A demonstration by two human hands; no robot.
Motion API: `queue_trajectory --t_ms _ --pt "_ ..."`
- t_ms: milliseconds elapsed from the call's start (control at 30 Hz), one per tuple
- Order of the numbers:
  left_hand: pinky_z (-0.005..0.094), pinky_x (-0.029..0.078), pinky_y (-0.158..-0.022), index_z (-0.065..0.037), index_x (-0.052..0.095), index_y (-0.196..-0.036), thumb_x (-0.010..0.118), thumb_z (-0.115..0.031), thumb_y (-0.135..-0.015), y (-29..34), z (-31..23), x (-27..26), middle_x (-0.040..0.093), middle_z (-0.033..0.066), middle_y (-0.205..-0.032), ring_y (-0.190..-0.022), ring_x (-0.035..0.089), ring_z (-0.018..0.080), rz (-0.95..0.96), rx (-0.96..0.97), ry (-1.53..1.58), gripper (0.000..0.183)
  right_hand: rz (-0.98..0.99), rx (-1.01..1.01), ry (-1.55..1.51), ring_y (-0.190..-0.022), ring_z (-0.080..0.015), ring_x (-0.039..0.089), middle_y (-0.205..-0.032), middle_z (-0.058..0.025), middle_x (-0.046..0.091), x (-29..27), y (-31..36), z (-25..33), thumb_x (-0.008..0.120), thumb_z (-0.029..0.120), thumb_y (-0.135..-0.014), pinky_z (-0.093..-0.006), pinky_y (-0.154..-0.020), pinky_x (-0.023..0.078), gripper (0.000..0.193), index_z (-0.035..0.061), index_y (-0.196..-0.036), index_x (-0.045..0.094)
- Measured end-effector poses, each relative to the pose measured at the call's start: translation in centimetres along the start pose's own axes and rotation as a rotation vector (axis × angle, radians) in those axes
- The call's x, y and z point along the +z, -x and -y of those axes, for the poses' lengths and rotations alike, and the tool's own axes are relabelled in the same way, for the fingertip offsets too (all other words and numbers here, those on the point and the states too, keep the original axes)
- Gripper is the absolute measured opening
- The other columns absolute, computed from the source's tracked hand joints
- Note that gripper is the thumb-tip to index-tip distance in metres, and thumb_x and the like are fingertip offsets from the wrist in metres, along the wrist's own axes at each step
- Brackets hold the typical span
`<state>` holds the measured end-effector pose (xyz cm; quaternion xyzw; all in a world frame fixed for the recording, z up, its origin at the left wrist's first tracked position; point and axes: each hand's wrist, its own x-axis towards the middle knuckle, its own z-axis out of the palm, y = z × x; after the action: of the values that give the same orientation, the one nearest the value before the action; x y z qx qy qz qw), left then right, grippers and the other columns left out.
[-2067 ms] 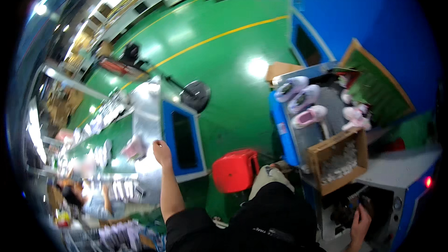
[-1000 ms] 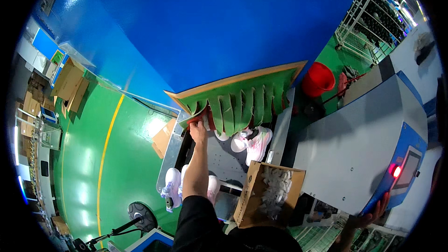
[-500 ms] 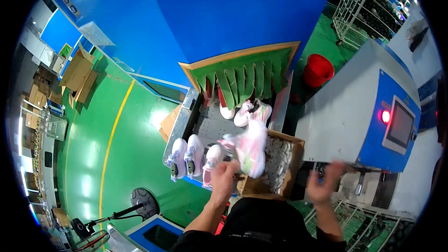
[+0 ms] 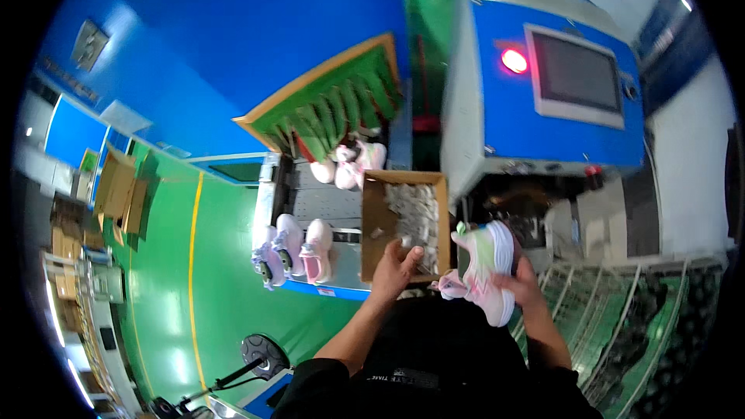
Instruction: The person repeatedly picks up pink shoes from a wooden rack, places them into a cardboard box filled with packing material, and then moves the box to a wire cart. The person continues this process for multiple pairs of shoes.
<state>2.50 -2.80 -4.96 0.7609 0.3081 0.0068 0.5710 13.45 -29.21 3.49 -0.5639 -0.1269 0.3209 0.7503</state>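
My right hand [image 4: 521, 282] grips a pink, white and pale green sneaker [image 4: 483, 273] by its thick white sole, beside the machine on the right. Over the near part of an open cardboard box [image 4: 368, 225] is my left hand [image 4: 396, 270], its fingers curled closed. A small whitish bit shows at its fingertips, too small to name. Many small white pieces [image 4: 415, 213] lie in the box. To the left of it, a pink-and-white sneaker [image 4: 316, 250] and two lilac-white sneakers [image 4: 289, 244] stand on the conveyor end.
More pale shoes [image 4: 361, 164] sit under the green strip curtain [image 4: 335, 109] of the blue machine [image 4: 233, 31]. At right stands a grey-and-blue machine with a screen [image 4: 578, 77] and a lit red button [image 4: 514, 61]. A wire rack [image 4: 605, 318] is at lower right, a round fan base [image 4: 265, 353] at lower left.
The sneaker has passed from beside my left hand to my right hand, moving right of the box. My left hand has shifted over the box. The view has turned rightward.
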Motion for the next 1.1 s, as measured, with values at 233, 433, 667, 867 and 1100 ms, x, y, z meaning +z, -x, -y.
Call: queue_trajectory --t_ms 233,433,667,867,1100 --pt "0.0305 0.053 -0.084 0.0 0.059 -0.121 0.066 -0.024 -0.098 5.6 -8.1 8.6 0.065 0.0118 -0.118 -0.097 0.064 0.0127 0.69 -0.101 0.115 0.034 -0.234 0.166 -0.502 -0.122 -0.0258 0.058 -0.135 -0.0136 0.057 -6.3 6.3 -4.6 0.065 0.007 -0.085 -0.0408 -0.107 0.045 0.073 0.0031 -0.151 0.035" --pt "0.038 0.057 -0.077 -0.004 0.068 -0.118 0.067 -0.019 -0.095 9.3 -9.8 14.3 0.065 0.0207 -0.121 -0.094 0.07 0.0354 0.566 0.477 0.012 0.027 -0.453 0.026 -0.836 -0.113 -0.0323 0.064 -0.129 -0.0179 0.06 -9.2 9.5 -5.9 0.061 0.011 -0.088 -0.0471 -0.099 0.053 0.064 0.0055 -0.148 0.039" --pt "0.0408 0.057 -0.082 -0.003 0.064 -0.124 0.066 -0.025 -0.096 6.4 -8.2 15.3 0.064 0.0248 -0.122 -0.099 0.068 0.0404 0.545 0.441 -0.042 0.036 -0.47 0.0 -0.343 -0.122 -0.0289 0.059 -0.136 -0.0168 0.058 -12.5 7.5 -2.5 0.063 0.007 -0.077 -0.0397 -0.106 0.047 0.077 0.0025 -0.151 0.039" --pt "0.0419 0.056 -0.082 0.001 0.06 -0.127 0.064 -0.031 -0.097 2.6 -4.9 13.9 0.068 0.0246 -0.11 -0.096 0.07 0.0375 0.563 0.082 -0.055 0.044 -0.559 0.084 0.381 -0.123 -0.025 0.058 -0.143 -0.0174 0.054 -10.8 3.1 2.4 0.074 0.004 -0.071 -0.03 -0.103 0.043 0.094 0.0074 -0.156 0.034" --pt "0.0443 0.054 -0.088 0.0 0.063 -0.123 0.061 -0.036 -0.096 0.0 -0.5 10.2 0.07 0.0239 -0.11 -0.105 0.068 0.0386 0.592 0.112 -0.311 0.045 -0.495 0.371 1.409 -0.113 -0.0419 0.062 -0.132 -0.0316 0.056 -7.5 -3.4 2.7 0.073 0.023 -0.077 -0.046 -0.088 0.053 0.092 0.0288 -0.158 0.031"
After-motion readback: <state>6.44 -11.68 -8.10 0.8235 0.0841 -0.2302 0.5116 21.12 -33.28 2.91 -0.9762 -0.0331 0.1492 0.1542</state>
